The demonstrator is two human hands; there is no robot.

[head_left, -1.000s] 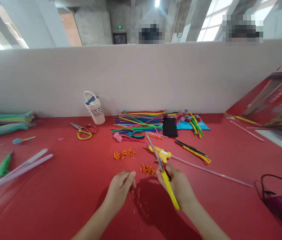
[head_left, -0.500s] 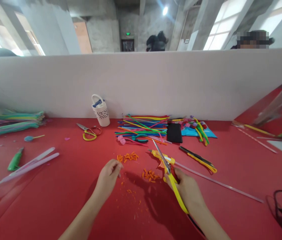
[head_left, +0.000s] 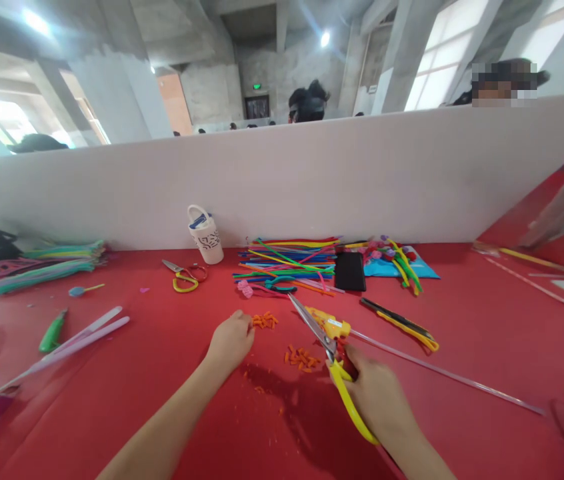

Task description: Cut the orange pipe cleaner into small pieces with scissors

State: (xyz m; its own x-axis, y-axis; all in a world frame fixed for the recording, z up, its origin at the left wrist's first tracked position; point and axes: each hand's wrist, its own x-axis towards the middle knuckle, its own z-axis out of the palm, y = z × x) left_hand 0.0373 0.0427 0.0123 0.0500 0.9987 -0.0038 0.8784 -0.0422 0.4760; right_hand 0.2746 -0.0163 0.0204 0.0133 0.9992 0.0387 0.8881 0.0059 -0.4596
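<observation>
My left hand (head_left: 232,339) reaches down at the edge of a small pile of short orange cut pieces (head_left: 265,321). Its fingers are curled together and the tips are hidden, so whatever they pinch cannot be made out. My right hand (head_left: 379,387) grips a pair of scissors (head_left: 348,400) with yellow and red handles, the blades pointing up and left. A second pile of orange pieces (head_left: 302,359) lies between the hands. Just behind the scissors rests a yellow glue gun (head_left: 335,326) with a long clear stick trailing right.
Bundled colourful pipe cleaners (head_left: 287,260), a black flat object (head_left: 350,271) and a cutter (head_left: 402,325) lie beyond the hands. Further left are other scissors (head_left: 185,275), a white cup (head_left: 207,240) and a green-handled tool (head_left: 53,331). A white partition (head_left: 282,180) stands behind; people's heads show above it.
My left hand has moved forward and right to the farther orange pile, its fingers turning down. The scissors stay in my right hand, tips swung slightly left. The camera view has tilted slightly up.
</observation>
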